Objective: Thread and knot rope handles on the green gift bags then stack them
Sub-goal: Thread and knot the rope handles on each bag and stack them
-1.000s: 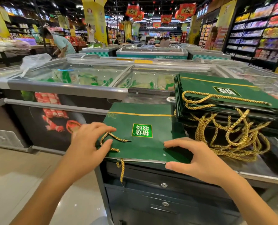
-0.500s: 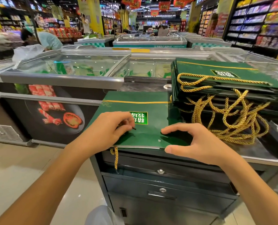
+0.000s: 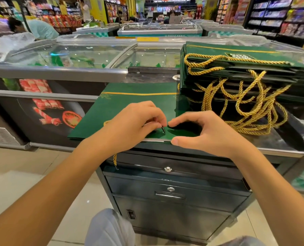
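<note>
The tall stack of bags (image 3: 240,68) and its dangling gold rope loops (image 3: 245,110) block the right side of the tabletop (image 3: 280,146), just beside the right hand (image 3: 213,134). Left of the flat bag (image 3: 130,105) there is open air above the floor (image 3: 23,174); behind it stands the freezer rim (image 3: 59,73).

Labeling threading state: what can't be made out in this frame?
Head view:
- Bag hole: under left hand and right hand shadow.
- Rope path: left hand covers it between tip and hanging end.
- Bag logo: covered by left hand.
- Stack count: cut off by right edge.
</note>
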### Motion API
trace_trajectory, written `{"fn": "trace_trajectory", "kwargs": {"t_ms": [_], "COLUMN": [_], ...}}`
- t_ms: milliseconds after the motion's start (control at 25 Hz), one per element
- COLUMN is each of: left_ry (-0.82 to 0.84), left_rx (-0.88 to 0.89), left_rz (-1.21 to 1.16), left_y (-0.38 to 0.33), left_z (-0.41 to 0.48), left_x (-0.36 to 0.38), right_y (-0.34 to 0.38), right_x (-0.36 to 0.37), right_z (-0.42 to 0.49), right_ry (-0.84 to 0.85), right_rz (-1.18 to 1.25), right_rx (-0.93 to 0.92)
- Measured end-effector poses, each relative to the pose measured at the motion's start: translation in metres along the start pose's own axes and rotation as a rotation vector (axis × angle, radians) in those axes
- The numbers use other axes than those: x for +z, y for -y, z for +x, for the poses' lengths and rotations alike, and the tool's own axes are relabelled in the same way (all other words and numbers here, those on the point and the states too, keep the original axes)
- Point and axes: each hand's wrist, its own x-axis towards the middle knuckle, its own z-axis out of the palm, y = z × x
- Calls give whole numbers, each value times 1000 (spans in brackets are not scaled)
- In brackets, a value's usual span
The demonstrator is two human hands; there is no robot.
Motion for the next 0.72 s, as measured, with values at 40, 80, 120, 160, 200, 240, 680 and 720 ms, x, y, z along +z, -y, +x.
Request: {"fn": "trace_trajectory", "kwargs": {"t_ms": [40, 80, 120, 160, 200, 240, 680, 720], "left_ry": [-5, -9, -13, -19, -24, -29, -2, -1], "left_rx": [6, 12, 19, 29, 40, 49, 81, 90], "left_rz": [11, 21, 31, 42, 52, 63, 123, 132], "left_y": [0, -1, -1, -1, -1, -1, -2, -3], "left_z": [0, 0, -1, -2, -2, -3, 0, 0], "left_x": [1, 2, 2, 3, 3, 2, 0, 0], "right_y": [-1, -1, -2, -2, -2, -2, -2, -2], "right_x": [0, 0, 0, 1, 1, 0, 2, 2], "right_z": [0, 0, 1, 1, 0, 0, -1, -1], "right_ry": [-2, -4, -5, -8, -11, -15, -35, -38], "right_rz": [3, 7, 15, 24, 35, 42, 33, 37], "right_rx": [1, 3, 7, 12, 17, 21, 19, 12]}}
